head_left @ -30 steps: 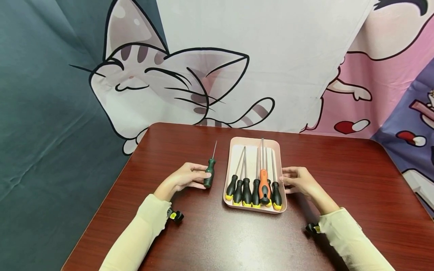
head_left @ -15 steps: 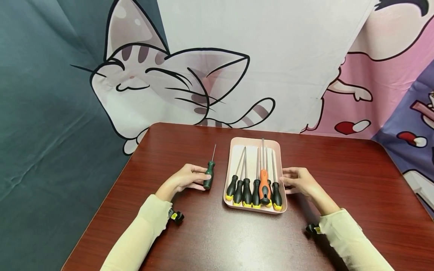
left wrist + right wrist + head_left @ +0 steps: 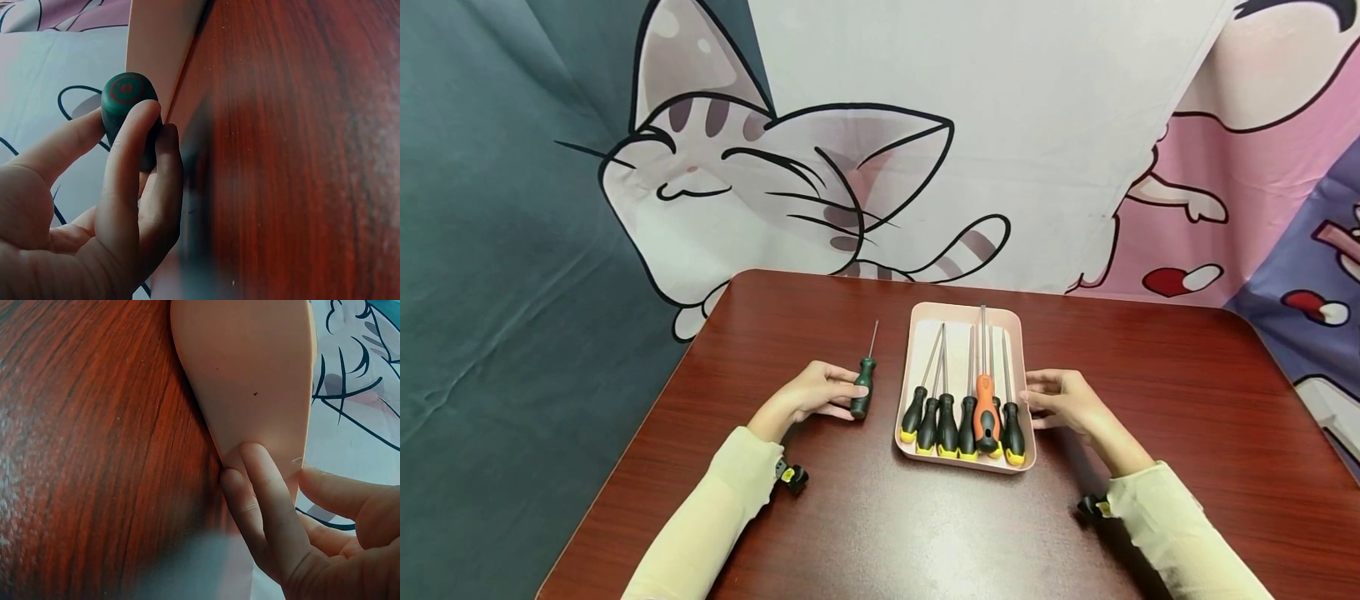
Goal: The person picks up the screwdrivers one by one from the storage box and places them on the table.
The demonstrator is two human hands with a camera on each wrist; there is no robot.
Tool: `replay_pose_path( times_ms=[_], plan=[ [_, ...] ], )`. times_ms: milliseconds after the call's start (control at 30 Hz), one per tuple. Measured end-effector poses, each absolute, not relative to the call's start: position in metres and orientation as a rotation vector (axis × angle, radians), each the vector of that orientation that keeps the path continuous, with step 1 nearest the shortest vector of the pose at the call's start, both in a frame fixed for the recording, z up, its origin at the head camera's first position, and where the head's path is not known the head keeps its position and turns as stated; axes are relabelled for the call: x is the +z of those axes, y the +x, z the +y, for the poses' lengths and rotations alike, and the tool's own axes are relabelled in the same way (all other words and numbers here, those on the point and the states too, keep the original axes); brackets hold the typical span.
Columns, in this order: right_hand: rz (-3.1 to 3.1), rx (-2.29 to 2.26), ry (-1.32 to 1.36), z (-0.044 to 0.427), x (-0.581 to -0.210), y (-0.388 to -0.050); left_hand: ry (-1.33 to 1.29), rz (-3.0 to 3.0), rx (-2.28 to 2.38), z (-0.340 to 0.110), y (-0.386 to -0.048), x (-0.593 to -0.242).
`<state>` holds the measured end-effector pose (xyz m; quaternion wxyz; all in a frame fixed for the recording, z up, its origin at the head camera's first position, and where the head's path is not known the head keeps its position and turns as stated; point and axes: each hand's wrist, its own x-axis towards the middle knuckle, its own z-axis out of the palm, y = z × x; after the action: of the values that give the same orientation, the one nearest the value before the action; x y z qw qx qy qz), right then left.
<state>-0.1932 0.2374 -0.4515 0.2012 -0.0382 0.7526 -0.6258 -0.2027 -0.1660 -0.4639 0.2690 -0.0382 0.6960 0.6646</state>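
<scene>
Now a wide cloth backdrop printed with a smiling cartoon cat point(image 3: 880, 142) is stretching across the far side. In front of it, a dark red wood-grain table point(image 3: 887, 517) is filling the near part of the scene. Two cream-coloured sleeves point(image 3: 707, 517) are reaching in from the near left and near right. A shallow pink rectangular tray point(image 3: 958, 358) is lying right of centre on the table.

At its right side, a person's right hand point(image 3: 1060, 400) is pinching the tray's wall, the thumb lapping the rim and the fingers pressing the outside. Left of the tray and apart from it, the left hand point(image 3: 808, 392) is pinching a dark green-handled screwdriver point(image 3: 864, 379) between thumb and fingertips, its slim metal shaft pointing to the far side; whether it is touching the table cannot be told.

Inside the tray, an orange-and-black-handled screwdriver point(image 3: 985, 412) is resting over black-handled screwdrivers with yellow ends point(image 3: 947, 425), their handles lying near and their shafts pointing far. A small black device with a yellow mark point(image 3: 793, 477) is sitting at the left wrist.
</scene>
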Motion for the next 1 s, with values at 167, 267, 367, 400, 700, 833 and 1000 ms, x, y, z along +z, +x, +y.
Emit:
replay_pose_path(
  times_ms=[167,267,367,400,700,833,1000],
  plan=[
    [2.099,-1.753,-0.112,0.238,-0.4532,-0.1938,-0.12,1.891,1.786,-0.1655,-0.2039,-0.466],
    [2.099,-1.751,-0.113,0.2383,-0.4531,-0.1937,-0.123,1.898,1.785,-0.165,-0.2048,-0.4668],
    [2.099,-1.754,-0.104,0.2381,-0.4521,-0.1934,-0.123,1.907,1.787,-0.1641,-0.2055,-0.466],
    [2.102,-1.752,-0.107,0.2382,-0.452,-0.1934,-0.125,1.913,1.786,-0.1637,-0.2056,-0.4655],
    [2.105,-1.752,-0.088,0.2391,-0.4518,-0.194,-0.137,1.976,1.758,-0.1596,-0.2058,-0.4627],
    [2.105,-1.755,-0.095,0.2393,-0.4524,-0.1941,-0.149,1.99,1.751,-0.159,-0.2057,-0.464],
    [2.102,-1.757,-0.094,0.2392,-0.4533,-0.1937,-0.15,2.016,1.739,-0.1593,-0.2049,-0.4655]
  ],
)
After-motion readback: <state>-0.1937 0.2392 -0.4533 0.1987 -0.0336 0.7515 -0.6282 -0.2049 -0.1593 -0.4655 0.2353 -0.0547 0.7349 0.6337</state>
